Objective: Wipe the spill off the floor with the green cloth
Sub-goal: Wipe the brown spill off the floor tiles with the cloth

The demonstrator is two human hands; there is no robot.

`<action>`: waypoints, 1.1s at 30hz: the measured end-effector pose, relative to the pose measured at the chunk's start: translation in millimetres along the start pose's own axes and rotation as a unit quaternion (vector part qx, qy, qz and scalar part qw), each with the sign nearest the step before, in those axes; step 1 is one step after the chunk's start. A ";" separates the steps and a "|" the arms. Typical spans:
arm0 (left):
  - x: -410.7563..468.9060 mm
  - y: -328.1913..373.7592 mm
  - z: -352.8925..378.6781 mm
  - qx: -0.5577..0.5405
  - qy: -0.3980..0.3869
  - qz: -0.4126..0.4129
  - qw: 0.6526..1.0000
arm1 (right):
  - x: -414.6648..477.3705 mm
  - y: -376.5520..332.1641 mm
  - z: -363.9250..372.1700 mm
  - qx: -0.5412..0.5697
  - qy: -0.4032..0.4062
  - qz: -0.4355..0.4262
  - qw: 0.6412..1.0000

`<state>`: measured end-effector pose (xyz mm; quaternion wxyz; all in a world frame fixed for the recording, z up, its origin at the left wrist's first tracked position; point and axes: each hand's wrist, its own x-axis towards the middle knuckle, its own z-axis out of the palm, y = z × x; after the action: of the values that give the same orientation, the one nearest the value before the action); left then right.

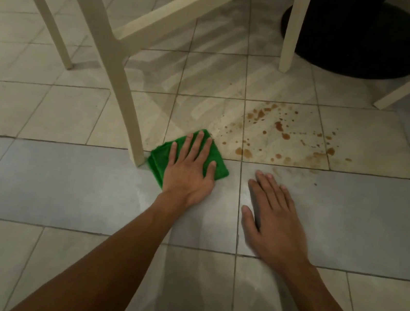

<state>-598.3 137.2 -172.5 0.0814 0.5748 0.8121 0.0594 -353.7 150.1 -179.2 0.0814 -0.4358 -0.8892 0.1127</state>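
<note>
Green cloth [161, 157], folded into a square, lies on the tiled floor [71, 187] just beside the foot of a cream chair leg [128, 88]. The left hand [190, 173] presses flat on it, fingers [196, 145] straight and slightly spread, gripping nothing. Brown drops of the spill [278, 132] dot the pale tile to the right of the cloth, the nearest ones just off its far corner. The right hand [271, 220] is low over the grey tile near the cloth, fingers straight and close together, slightly blurred. A black round base [359, 37] stands farther back.
</note>
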 end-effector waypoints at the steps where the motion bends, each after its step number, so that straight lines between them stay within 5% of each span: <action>1: 2.6 4.6 0.5 0.002 -0.002 0.004 1.000 | 0.1 0.1 -0.1 0.000 0.000 0.000 1.000; 7: -40.4 -10.5 1.2 -0.002 0.008 0.069 0.998 | 0.2 1.0 0.1 0.007 0.010 -0.006 1.000; 17: 12.7 0.2 -3.4 0.017 -0.010 0.017 1.000 | -0.2 0.2 -0.6 0.002 0.006 0.000 1.000; 24: -37.5 -7.9 -1.9 0.024 -0.002 0.117 0.993 | 0.4 1.2 -0.4 0.005 0.014 -0.008 1.000; 33: -26.0 -3.9 -1.3 -0.035 0.043 -0.013 0.998 | -3.7 7.2 -9.5 0.122 0.059 0.013 0.991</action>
<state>-593.7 111.4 -170.3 0.0670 0.5576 0.8199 0.1115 -343.7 152.6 -172.1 0.1847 -0.4404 -0.8565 0.1958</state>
